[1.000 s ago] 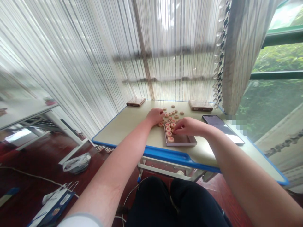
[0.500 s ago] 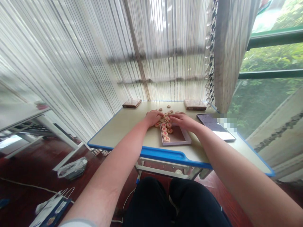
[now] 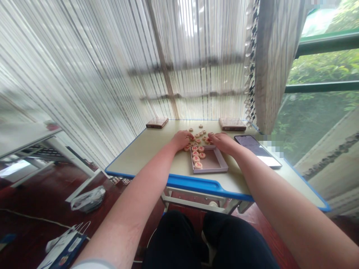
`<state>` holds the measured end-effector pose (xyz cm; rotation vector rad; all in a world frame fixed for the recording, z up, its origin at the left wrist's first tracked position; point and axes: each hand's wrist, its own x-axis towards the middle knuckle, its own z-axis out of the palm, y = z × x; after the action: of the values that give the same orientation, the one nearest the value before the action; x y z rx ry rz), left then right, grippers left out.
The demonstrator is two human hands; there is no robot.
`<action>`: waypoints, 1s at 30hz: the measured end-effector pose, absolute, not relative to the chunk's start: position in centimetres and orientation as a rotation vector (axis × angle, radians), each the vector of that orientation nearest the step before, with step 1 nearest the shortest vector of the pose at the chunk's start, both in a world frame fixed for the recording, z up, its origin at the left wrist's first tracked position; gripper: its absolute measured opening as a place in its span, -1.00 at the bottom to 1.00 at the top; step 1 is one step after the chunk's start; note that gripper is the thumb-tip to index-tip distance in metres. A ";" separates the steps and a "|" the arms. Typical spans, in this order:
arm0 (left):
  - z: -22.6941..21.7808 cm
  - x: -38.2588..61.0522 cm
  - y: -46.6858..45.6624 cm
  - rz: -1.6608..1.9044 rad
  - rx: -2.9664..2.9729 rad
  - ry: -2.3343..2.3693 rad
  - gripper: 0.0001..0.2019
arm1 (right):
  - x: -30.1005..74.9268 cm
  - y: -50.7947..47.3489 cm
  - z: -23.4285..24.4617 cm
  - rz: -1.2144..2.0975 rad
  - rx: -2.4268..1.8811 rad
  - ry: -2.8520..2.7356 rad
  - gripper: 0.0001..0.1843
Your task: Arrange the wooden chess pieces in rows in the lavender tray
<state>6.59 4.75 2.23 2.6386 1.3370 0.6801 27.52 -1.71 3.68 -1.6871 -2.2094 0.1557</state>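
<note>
Several round wooden xiangqi pieces [image 3: 198, 141] with red characters lie in a loose group on the table, between my two hands. My left hand [image 3: 181, 140] is at the left of the group, fingers curled and fingertips closed around a piece at its edge. On the opposite side my right hand [image 3: 222, 142] has its thumb and fingers together on a red-marked piece [image 3: 207, 140]. Just in front of them sits a shallow open box [image 3: 224, 164]. Along its left side several pieces [image 3: 196, 159] lie face up in two columns. My fingers partly hide the pieces they touch.
The pale table [image 3: 140, 153] has a blue edge. A brown box [image 3: 157, 123] lies at its back left, another [image 3: 232, 124] at its back right. A phone [image 3: 257, 150] rests to the right. Striped curtains [image 3: 196, 82] hang behind. Bags [image 3: 88, 200] stand on the floor.
My right hand has drawn back to the right, away from my left hand, and more of the loose pieces show between them. The pieces in the box look unchanged.
</note>
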 end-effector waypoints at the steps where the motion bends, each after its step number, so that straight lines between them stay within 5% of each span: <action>1: 2.2 6.6 4.8 0.678 2.648 1.321 -0.62 | 27.6 -1.6 3.6 0.138 -1.692 -2.185 -0.37; 9: 2.3 6.6 4.7 0.674 2.665 1.333 -0.63 | 27.9 -0.9 2.7 0.211 -1.676 -2.067 -0.70; 30: 2.8 6.7 3.8 0.682 2.679 1.351 -0.72 | 29.1 0.6 1.7 0.182 -1.857 -1.948 -0.66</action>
<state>6.72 3.79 2.83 2.6791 1.3514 0.6817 29.09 0.55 1.69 -1.8573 -1.9480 0.1823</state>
